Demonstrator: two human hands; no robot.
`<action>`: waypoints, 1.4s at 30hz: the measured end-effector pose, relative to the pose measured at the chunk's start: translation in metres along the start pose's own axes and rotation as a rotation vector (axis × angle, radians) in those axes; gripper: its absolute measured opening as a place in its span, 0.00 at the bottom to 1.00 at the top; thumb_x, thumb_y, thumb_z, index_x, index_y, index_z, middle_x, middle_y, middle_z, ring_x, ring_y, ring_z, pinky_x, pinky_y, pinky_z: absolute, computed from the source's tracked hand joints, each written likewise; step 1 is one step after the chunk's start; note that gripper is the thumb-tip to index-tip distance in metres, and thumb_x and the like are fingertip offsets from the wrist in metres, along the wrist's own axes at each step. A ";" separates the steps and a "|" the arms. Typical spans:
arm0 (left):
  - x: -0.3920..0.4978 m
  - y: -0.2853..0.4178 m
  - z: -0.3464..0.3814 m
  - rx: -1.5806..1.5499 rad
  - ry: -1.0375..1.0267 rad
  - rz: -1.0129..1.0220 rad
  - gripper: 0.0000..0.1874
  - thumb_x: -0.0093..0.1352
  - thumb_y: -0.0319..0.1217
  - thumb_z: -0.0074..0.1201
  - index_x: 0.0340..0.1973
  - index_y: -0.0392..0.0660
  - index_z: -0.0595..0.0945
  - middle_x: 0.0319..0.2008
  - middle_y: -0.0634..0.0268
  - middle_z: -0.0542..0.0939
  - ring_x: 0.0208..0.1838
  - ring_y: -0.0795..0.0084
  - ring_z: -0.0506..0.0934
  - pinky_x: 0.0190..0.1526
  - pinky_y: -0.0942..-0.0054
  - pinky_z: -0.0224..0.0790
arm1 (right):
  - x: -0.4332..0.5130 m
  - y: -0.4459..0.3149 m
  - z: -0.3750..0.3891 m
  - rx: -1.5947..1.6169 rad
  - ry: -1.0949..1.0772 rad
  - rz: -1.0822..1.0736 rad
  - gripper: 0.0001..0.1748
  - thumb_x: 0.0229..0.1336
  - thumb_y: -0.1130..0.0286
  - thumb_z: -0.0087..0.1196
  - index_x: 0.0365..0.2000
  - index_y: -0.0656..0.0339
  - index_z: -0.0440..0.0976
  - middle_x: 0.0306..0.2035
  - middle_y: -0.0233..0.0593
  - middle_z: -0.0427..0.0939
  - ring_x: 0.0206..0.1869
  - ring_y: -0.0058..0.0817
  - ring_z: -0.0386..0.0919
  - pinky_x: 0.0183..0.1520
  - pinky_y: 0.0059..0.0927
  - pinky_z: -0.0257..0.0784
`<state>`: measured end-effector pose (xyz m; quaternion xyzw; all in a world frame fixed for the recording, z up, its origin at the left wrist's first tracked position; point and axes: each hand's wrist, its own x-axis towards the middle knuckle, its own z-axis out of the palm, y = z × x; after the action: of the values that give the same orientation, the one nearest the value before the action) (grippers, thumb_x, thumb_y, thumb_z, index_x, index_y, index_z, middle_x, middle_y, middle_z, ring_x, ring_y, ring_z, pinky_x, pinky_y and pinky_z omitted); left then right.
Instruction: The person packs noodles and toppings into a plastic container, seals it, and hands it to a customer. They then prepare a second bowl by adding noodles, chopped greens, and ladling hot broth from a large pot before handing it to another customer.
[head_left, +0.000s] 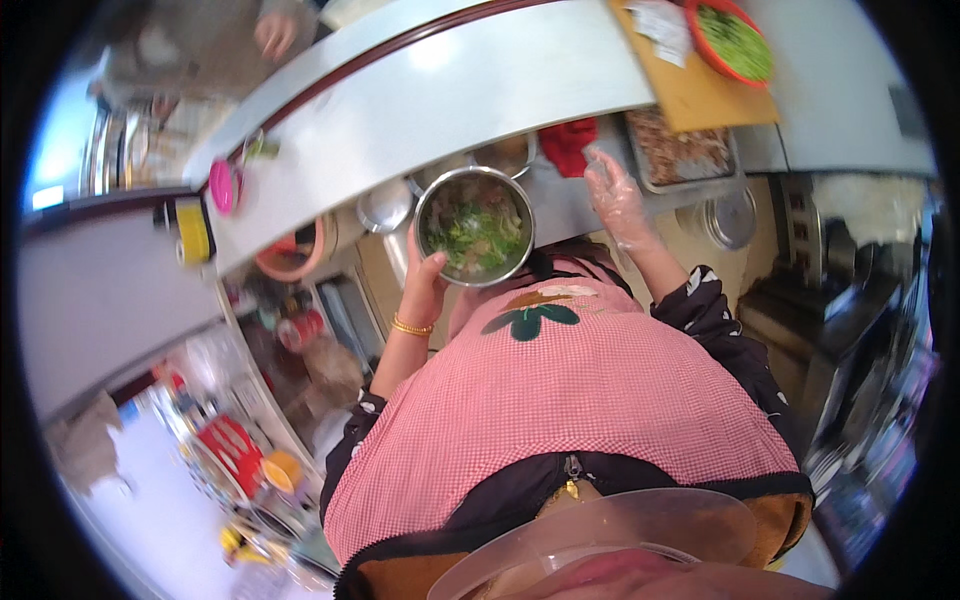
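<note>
My left hand (424, 277) grips the rim and side of a round stainless-steel bowl (475, 282), its thumb over the near-left edge. Inside the bowl lie chopped green herbs (484, 236) over paler pieces of food that I cannot identify. My right hand (616, 196) wears a clear plastic glove and is raised to the right of the bowl, with its fingers apart and nothing in them. Just beyond its fingertips is a red cloth (568, 146). To its right sits a metal tray of chopped brown food (679, 146), which looks like meat.
A white counter (480, 82) runs across the front. An orange cutting board (694, 101) carries a red bowl of chopped greens (731, 45). Below the counter edge are a metal pot (385, 206) and a lidded container (729, 217). Across the counter stands a person (202, 52).
</note>
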<state>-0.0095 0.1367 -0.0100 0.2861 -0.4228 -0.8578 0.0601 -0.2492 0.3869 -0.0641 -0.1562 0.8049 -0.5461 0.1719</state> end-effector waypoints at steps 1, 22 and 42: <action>0.010 -0.001 0.010 -0.004 -0.022 -0.099 0.51 0.60 0.44 0.64 0.74 0.52 0.52 0.69 0.60 0.63 0.71 0.59 0.64 0.67 0.57 0.65 | -0.015 0.006 -0.023 -0.085 0.047 -0.099 0.24 0.69 0.64 0.53 0.61 0.64 0.68 0.36 0.35 0.78 0.38 0.22 0.75 0.45 0.25 0.72; 0.305 -0.310 0.484 0.590 -1.239 -0.976 0.37 0.68 0.32 0.55 0.70 0.56 0.56 0.64 0.56 0.68 0.62 0.53 0.74 0.55 0.50 0.77 | -0.186 0.204 -0.247 0.461 1.444 0.563 0.10 0.68 0.67 0.52 0.44 0.61 0.77 0.25 0.28 0.75 0.26 0.15 0.70 0.28 0.24 0.66; 0.170 -0.578 0.845 0.584 -1.445 -0.888 0.32 0.70 0.32 0.50 0.68 0.46 0.58 0.62 0.53 0.69 0.57 0.55 0.77 0.52 0.57 0.79 | -0.345 0.279 -0.639 0.417 1.400 0.605 0.17 0.71 0.59 0.50 0.45 0.63 0.78 0.27 0.30 0.79 0.28 0.19 0.76 0.31 0.24 0.74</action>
<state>-0.5279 1.0291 -0.1186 -0.1825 -0.4092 -0.6313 -0.6331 -0.2452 1.1650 -0.0680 0.4848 0.6145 -0.5865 -0.2081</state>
